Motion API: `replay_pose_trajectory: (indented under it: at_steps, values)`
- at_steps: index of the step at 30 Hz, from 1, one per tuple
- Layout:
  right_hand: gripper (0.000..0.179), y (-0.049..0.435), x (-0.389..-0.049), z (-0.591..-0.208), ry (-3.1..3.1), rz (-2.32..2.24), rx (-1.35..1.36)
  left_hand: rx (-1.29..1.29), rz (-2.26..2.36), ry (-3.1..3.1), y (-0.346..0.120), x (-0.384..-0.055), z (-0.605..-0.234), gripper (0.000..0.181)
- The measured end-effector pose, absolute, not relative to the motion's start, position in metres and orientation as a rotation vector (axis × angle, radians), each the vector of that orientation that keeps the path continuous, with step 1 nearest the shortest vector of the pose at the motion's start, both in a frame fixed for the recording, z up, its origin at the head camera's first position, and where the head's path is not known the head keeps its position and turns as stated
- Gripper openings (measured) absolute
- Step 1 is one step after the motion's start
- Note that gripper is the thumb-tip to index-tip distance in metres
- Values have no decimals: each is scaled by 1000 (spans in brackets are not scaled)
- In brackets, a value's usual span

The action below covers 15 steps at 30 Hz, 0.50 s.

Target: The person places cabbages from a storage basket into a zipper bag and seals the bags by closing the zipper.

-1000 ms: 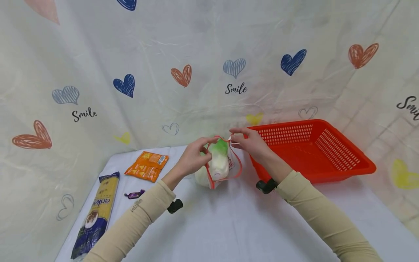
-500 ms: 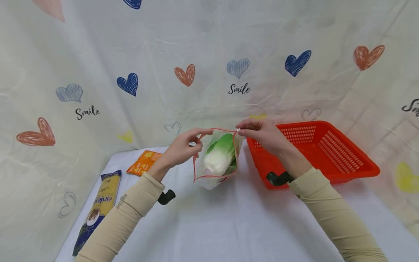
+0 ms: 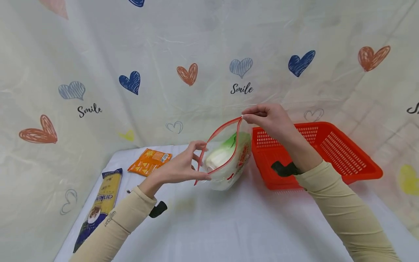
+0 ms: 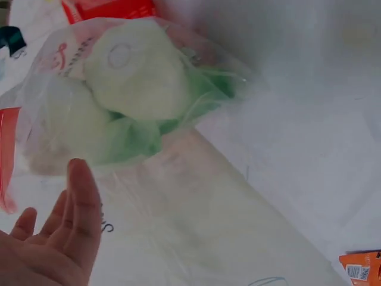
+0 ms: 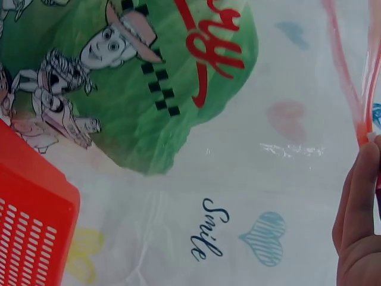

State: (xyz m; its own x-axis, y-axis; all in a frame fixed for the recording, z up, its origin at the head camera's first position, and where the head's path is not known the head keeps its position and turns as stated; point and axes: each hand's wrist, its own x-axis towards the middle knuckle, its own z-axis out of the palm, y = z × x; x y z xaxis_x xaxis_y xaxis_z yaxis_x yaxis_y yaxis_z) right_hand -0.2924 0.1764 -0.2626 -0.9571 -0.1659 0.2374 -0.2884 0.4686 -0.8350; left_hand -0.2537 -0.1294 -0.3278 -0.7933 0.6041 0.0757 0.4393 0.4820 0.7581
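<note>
A clear zipper bag (image 3: 243, 153) with a red zip edge hangs tilted above the table, its mouth facing the left hand. Inside lies Chinese cabbage (image 3: 220, 155); two pale rounded ends (image 4: 134, 68) show through the plastic in the left wrist view. The right hand (image 3: 273, 118) pinches the bag's upper corner at the white zip slider (image 5: 371, 136). At the lower side of the mouth, the left hand (image 3: 180, 165) has its fingers and thumb spread beside the red edge. Its fingers (image 4: 83, 208) look loosely extended in the left wrist view. Cartoon figures (image 5: 95, 53) are printed on the bag.
A red plastic basket (image 3: 327, 153) stands on the right, close to the bag. On the left lie an orange snack packet (image 3: 148, 162) and a long yellow and blue packet (image 3: 99, 207). A small dark wrapped item is mostly hidden by the left sleeve. A heart-printed curtain hangs behind.
The right hand has risen to the right, lifting the bag's corner and tilting the bag. The left hand has let go of the upper edge and shifted down and left along the mouth.
</note>
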Motion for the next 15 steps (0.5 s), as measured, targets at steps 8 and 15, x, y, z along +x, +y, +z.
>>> replay_pose_trajectory:
  at_steps: [8, 15]
  values:
    - [42, 190, -296, -267, -2564, 1574, 311, 890, 965, 2664, -137, -248, -334, 17]
    - [36, 213, -304, -275, -2701, 1468, 443, 583, 1278, 2946, -155, -261, -300, 14]
